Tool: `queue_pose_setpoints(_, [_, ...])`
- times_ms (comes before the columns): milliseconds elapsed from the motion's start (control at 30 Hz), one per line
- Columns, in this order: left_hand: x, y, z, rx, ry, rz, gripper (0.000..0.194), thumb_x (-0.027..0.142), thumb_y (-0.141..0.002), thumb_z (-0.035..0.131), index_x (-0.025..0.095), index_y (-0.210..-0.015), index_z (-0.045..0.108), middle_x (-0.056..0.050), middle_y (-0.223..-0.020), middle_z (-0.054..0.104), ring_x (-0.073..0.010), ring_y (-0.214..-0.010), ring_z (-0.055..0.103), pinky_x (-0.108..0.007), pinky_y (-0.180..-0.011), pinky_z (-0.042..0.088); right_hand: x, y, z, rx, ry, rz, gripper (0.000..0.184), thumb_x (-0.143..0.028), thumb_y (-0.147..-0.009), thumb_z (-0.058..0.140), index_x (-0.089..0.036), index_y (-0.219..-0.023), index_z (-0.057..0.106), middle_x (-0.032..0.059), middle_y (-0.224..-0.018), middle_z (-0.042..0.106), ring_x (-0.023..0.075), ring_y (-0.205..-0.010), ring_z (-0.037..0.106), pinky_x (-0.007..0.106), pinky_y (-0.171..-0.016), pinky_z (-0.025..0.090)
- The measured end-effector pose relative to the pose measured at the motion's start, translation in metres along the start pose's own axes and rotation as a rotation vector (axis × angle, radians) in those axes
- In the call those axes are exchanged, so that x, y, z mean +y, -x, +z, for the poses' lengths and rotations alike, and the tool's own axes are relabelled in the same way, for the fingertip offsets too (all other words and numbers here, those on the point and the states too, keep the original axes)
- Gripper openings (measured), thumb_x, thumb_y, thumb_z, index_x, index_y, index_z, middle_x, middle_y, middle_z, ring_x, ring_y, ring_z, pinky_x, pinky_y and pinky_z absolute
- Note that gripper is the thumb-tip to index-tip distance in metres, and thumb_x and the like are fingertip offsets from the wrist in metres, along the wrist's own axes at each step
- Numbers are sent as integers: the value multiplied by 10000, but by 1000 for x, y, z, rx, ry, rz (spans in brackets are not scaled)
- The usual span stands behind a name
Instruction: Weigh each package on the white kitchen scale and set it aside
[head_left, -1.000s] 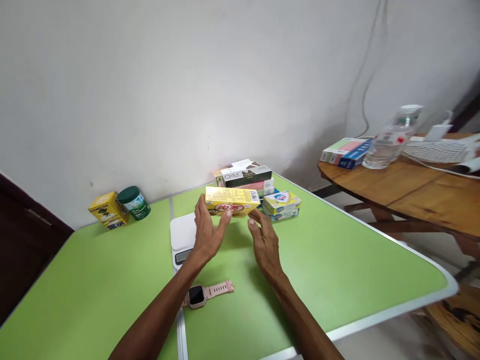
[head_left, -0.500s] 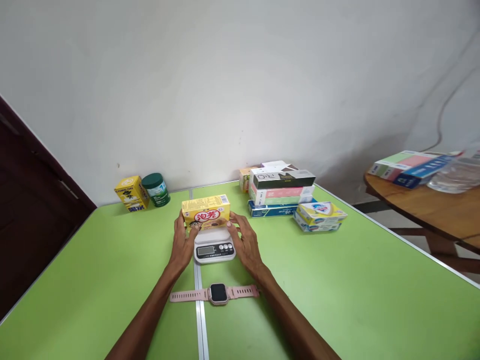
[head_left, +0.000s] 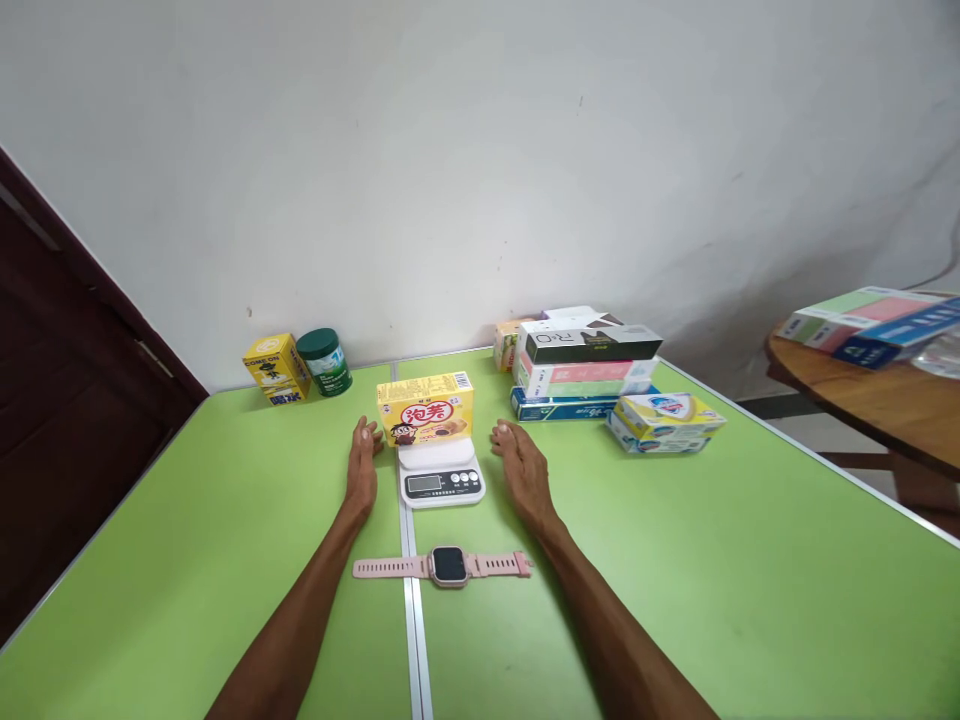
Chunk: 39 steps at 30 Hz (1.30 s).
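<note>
A yellow snack box [head_left: 425,408] with red lettering stands upright on a small white kitchen scale [head_left: 439,472] near the middle of the green table [head_left: 712,560]. My left hand [head_left: 363,466] rests just left of the scale, fingers stretched out and holding nothing, fingertips close to the box's left edge. On the other side of the scale my right hand [head_left: 519,470] is also open and empty, a short gap away from the box. A pink smartwatch [head_left: 444,566] lies flat in front of the scale, between my forearms.
A yellow carton [head_left: 275,369] and a green-lidded jar [head_left: 324,362] stand at the back left by the wall. A stack of flat boxes [head_left: 581,366] and two soap packs [head_left: 664,422] sit back right. A wooden table [head_left: 862,395] with more boxes is at the far right.
Both hands carried the yellow box from the right to the scale, set it down and let go. They now rest open on either side of it. The view has swung left.
</note>
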<state>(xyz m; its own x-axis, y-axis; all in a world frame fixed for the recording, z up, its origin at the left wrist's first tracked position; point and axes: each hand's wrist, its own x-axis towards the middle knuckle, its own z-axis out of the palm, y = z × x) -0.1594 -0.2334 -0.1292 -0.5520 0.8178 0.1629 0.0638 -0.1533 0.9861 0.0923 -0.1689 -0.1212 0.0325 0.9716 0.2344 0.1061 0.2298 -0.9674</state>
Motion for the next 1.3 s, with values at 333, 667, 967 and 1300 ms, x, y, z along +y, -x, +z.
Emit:
queue_pose_setpoints(333, [8, 8, 0, -5, -110, 27, 863, 771, -954, 440, 195, -1593, 379, -206, -1560, 533, -330, -1383, 593, -515, -1187, 444, 4, 0, -1, -21, 41, -12, 655, -760, -972, 400, -200, -1124, 703, 151, -1126, 752, 301, -994, 720, 483, -928, 584])
queue_pose_setpoints(667, [33, 37, 22, 20, -399, 311, 844, 612, -966, 562, 185, -1635, 277, -196, -1664, 356, -330, -1552, 359, -520, -1287, 288, -18, 12, 8, -117, 44, -107, 790, -755, -963, 450, -184, -1493, 586, 164, -1564, 561, 331, -1489, 468, 583, -1267, 311])
queue_pose_setpoints(967, [58, 37, 13, 78, -308, 281, 824, 589, -941, 618, 172, -1586, 320, -194, -1589, 434, -322, -1469, 453, -502, -1247, 343, -65, 27, 50, -234, -27, -164, 766, -731, -971, 485, -207, -1526, 548, 141, -1590, 536, 317, -1500, 460, 552, -1279, 312])
queue_pose_setpoints(1300, [39, -21, -129, 466, -524, 102, 852, 489, -742, 845, 197, -1423, 424, -178, -1428, 558, -334, -1377, 554, -496, -1159, 449, -80, 41, 203, -622, -56, -164, 711, -728, -945, 520, -204, -1413, 631, 164, -1424, 657, 350, -1344, 592, 517, -1180, 429])
